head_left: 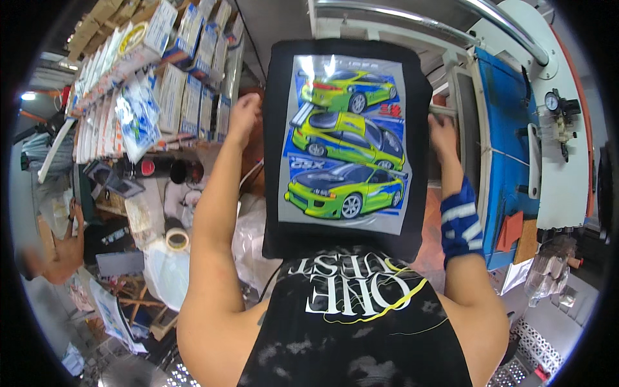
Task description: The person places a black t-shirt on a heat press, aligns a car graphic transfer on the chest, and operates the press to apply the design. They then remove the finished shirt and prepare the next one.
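A black garment (276,161) is spread over a flat, rounded-corner board in front of me. On it lies a glossy grey rectangular sheet (288,213) with a print of three green cars on blue. My left hand (245,119) is by the garment's upper left edge, its fingers curled; whether anything is in them is hidden. Beside the right edge is my right hand (443,134), lowered, with its fingers partly hidden and blurred. A blue band with pale stripes (461,222) wraps my right forearm.
Stacked boxes (171,97) and plastic-wrapped packs fill the left side. A tape roll (176,239) stands below them. Rightward are a blue panel (509,180), a white machine body with a pressure gauge (552,101), and a metal bar (509,26). Another person's arm (74,238) shows far left.
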The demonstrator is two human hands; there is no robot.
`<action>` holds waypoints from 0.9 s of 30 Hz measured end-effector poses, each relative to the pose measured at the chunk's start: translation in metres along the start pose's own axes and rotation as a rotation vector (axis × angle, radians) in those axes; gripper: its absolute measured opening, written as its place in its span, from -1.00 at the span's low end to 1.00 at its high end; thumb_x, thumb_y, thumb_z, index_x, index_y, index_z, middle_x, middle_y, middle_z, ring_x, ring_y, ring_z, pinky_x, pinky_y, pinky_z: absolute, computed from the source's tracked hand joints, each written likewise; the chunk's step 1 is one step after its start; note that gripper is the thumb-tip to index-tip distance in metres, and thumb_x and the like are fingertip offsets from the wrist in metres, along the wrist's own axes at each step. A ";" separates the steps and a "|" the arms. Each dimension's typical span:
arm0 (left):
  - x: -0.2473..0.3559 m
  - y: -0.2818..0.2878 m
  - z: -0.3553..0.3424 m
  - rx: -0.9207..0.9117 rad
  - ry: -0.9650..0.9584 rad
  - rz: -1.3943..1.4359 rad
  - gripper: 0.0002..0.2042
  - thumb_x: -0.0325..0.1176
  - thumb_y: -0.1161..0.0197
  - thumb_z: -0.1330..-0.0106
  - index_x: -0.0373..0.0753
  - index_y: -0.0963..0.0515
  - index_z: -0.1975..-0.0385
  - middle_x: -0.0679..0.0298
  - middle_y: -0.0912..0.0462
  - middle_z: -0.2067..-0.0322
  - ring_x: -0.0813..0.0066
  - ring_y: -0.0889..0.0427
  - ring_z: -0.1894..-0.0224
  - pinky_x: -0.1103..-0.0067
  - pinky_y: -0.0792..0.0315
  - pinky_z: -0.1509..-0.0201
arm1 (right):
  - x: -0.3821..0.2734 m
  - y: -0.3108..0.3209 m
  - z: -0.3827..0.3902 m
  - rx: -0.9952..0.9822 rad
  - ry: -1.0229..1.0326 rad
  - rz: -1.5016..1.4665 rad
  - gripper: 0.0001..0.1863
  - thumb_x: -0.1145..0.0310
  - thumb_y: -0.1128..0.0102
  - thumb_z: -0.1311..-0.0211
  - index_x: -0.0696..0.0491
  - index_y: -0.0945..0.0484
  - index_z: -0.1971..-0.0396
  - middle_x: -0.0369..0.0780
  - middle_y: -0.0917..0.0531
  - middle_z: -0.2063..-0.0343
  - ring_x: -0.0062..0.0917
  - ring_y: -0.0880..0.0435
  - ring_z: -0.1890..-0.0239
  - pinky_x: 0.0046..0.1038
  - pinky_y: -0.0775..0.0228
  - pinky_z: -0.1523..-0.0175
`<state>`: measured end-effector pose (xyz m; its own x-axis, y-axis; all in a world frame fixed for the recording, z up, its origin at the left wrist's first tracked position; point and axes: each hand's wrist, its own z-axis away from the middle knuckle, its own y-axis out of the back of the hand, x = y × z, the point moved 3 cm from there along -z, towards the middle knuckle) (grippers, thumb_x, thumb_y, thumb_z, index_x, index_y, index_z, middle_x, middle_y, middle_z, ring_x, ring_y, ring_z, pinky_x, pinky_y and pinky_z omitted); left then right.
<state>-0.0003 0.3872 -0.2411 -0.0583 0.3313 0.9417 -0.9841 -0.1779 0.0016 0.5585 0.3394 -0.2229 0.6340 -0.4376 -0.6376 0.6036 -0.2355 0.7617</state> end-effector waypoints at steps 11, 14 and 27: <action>-0.047 0.030 0.168 -0.253 0.267 0.124 -0.76 -0.24 -0.28 -0.52 -0.24 -0.61 -0.02 0.43 -0.69 0.30 0.71 -0.65 0.30 0.66 -0.53 0.21 | 0.043 0.037 0.133 -0.336 -0.397 -0.403 -0.45 0.02 -0.33 -0.41 0.30 -0.67 0.01 -0.12 -0.76 0.24 -0.47 -0.68 0.17 -0.47 -0.45 -0.04; -0.055 0.034 0.153 -0.239 0.165 0.299 -0.75 -0.32 -0.31 -0.48 -0.26 -0.59 -0.06 0.36 -0.71 0.21 0.62 -0.67 0.22 0.65 -0.54 0.17 | 0.056 0.028 0.120 -0.397 -0.372 -0.717 -0.62 0.20 -0.35 -0.40 0.23 -0.65 0.03 -0.15 -0.74 0.20 -0.46 -0.69 0.12 -0.48 -0.47 -0.07; -0.013 0.033 0.147 -0.208 -0.262 -0.158 -0.52 -0.58 -0.24 -0.31 -0.34 -0.56 -0.28 0.21 -0.65 -0.17 0.49 -0.60 -0.14 0.56 -0.44 -0.28 | 0.063 0.047 0.126 -0.243 -0.062 -0.654 -0.37 0.53 -0.25 -0.35 -0.06 -0.43 -0.42 0.02 -0.41 -0.42 -0.29 -0.42 -0.43 -0.27 -0.28 -0.44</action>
<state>-0.0073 0.2409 -0.2038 0.1151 0.0865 0.9896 -0.9922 0.0571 0.1105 0.5661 0.1912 -0.2130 0.0797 -0.3229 -0.9431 0.9475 -0.2694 0.1723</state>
